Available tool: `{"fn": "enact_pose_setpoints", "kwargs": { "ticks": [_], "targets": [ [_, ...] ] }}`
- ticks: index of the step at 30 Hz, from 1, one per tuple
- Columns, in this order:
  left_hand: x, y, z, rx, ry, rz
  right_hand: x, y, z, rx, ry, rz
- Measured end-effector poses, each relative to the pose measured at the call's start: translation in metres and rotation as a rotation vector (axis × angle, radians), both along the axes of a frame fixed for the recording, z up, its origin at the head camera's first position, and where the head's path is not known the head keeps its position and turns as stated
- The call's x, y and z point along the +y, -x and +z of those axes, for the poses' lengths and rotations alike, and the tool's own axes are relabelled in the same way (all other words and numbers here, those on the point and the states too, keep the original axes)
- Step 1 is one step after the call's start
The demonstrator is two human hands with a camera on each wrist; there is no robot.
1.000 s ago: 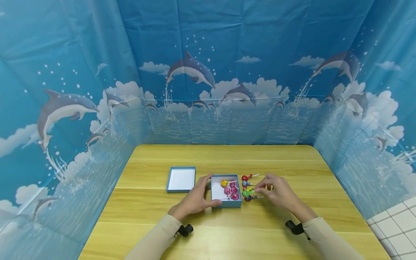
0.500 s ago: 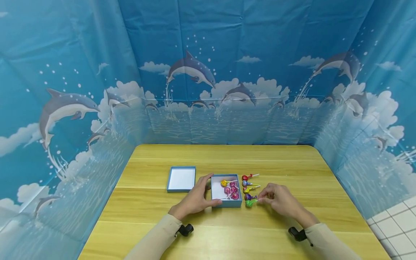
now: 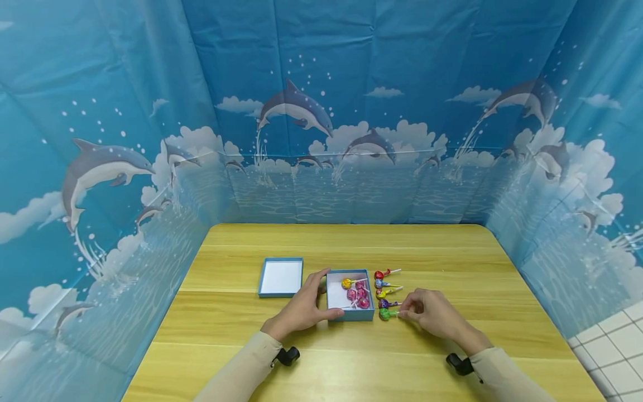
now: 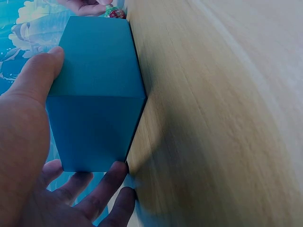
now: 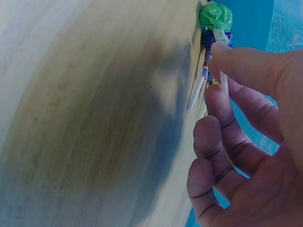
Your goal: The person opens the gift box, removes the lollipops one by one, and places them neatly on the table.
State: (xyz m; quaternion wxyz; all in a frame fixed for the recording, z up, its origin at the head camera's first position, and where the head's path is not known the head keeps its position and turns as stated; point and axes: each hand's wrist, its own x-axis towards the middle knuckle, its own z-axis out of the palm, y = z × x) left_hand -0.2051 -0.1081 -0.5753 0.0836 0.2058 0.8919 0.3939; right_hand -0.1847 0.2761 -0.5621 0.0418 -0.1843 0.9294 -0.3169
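A small blue box (image 3: 358, 316) with a white inside stands without a lid on the table; a yellow lollipop (image 3: 346, 283) and several pink lollipops (image 3: 363, 302) lie in it. My left hand (image 3: 303, 308) holds the box by its left side, thumb on the near wall (image 4: 99, 61) and fingers round the far one. Just right of the box, my right hand (image 3: 433, 314) pinches the white stick of a green lollipop (image 5: 216, 18) between thumb and fingertips. That lollipop is at the near end of a column, right beside a purple lollipop (image 3: 383, 304).
Farther up the column lie a red lollipop (image 3: 378, 274), a blue one and a yellow one, sticks pointing right. The box's lid (image 3: 281, 277) rests left of the box, white inside up. A dolphin-print curtain (image 3: 321, 190) closes off the wooden table's (image 3: 241, 240) back and sides.
My right hand has brought the green lollipop toward me, from over the column to its near end below the purple one. The left hand and the box have stayed put.
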Motion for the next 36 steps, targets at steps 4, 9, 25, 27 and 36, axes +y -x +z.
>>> {"fn": "enact_pose_setpoints", "kwargs": {
  "ticks": [4, 9, 25, 27, 36],
  "targets": [
    [0.0, 0.0, 0.0, -0.002, 0.002, 0.004, 0.0, -0.001, -0.001, 0.006, -0.03, 0.002],
    [0.001, 0.0, 0.0, -0.001, 0.005, 0.004, 0.001, -0.001, -0.001, 0.004, -0.064, -0.013],
    [0.001, -0.002, 0.002, -0.013, 0.006, -0.003, 0.0, -0.002, 0.007, 0.03, -0.142, -0.024],
    [0.0, -0.002, 0.002, -0.019, -0.001, -0.01, -0.001, -0.002, 0.01, 0.044, -0.163, -0.033],
    [-0.003, 0.002, 0.004, -0.026, 0.014, -0.032, -0.017, 0.006, 0.028, 0.088, -0.188, -0.031]
  ]
}}
